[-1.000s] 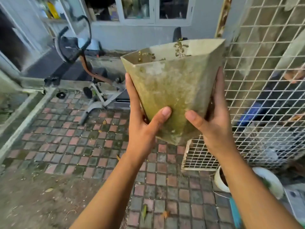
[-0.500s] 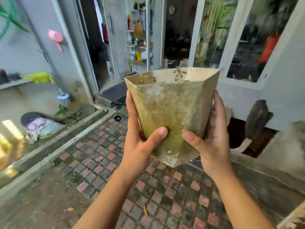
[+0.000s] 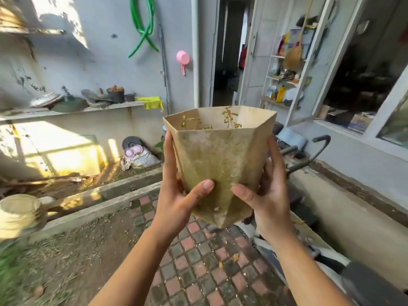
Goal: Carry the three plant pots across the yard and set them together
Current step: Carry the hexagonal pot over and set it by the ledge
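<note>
1. Head view: we hold one plant pot (image 3: 220,164) at the centre of the frame, lifted clear above the brick paving (image 3: 198,272)
2. Our left hand (image 3: 176,195) and right hand (image 3: 269,195) are pressed against its opposite sides, thumbs across the near face
3. We judge this the carrying step; next we need a clear patch of ground and a level lowering
4. Another pale pot (image 3: 17,213) sits at the left edge
5. The carried pot's long axis runs near vertical, mouth up and tipped slightly away, narrow base toward us
</note>
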### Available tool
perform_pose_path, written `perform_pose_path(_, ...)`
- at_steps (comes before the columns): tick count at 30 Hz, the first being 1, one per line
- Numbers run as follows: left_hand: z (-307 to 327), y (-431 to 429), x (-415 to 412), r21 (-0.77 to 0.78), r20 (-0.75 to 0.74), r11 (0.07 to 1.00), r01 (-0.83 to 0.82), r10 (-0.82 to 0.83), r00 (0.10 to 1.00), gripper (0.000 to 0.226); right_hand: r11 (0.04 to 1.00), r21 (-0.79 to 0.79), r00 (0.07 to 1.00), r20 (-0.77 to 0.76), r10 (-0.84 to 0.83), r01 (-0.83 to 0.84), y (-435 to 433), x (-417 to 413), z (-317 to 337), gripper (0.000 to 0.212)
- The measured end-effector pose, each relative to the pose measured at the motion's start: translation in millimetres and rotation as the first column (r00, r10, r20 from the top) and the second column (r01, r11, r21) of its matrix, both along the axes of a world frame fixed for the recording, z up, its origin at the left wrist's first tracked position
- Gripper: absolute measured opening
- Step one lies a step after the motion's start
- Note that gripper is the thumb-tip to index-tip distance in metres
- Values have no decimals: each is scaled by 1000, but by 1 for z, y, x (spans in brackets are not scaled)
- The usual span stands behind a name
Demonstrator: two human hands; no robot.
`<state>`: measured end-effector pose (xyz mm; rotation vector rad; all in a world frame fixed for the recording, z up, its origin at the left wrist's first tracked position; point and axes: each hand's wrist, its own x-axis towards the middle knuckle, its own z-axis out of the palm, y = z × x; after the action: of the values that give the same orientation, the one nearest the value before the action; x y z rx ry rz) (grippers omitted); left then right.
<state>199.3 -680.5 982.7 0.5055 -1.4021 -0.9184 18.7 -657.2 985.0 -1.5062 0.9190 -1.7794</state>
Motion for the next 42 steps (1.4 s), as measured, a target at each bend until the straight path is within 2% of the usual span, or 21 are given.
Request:
perform_pose_path(7,-18,-160,22,19,32,998,-67,67,997,104,995,69,997,37,73,-75,-170,12,-15,94)
perform_pose_path(17,-27,-406,8,43,114,998,-50,45,992,106,990,140,994,109,11,-27,-410,-5,-34,85)
perform_pose_path(24,-66,-583,-27,71,181,993,-95,81,980,109,987,161,976,217,-4,-32,-593,-33,-78,85)
perform_pose_path(28,-90,-672,-33,134,190,984,-115,88,978,111,968,238,981,190,33,-78,-686,-42,-99,90)
perform_pose_path(31,-107,-738,-29,204,212,973,-109,65,975,124,951,297,992,116,53,-86,-748,-43,-115,93)
perform_pose_path(36,-161,-866,-17,171,234,985,-20,-20,972,115,963,268,999,42,-18,6,-855,-38,-174,99)
perform_pose_path(42,-277,-1018,-9,209,192,976,54,-95,977,115,956,277,994,29,-108,95,-991,-28,-286,99)
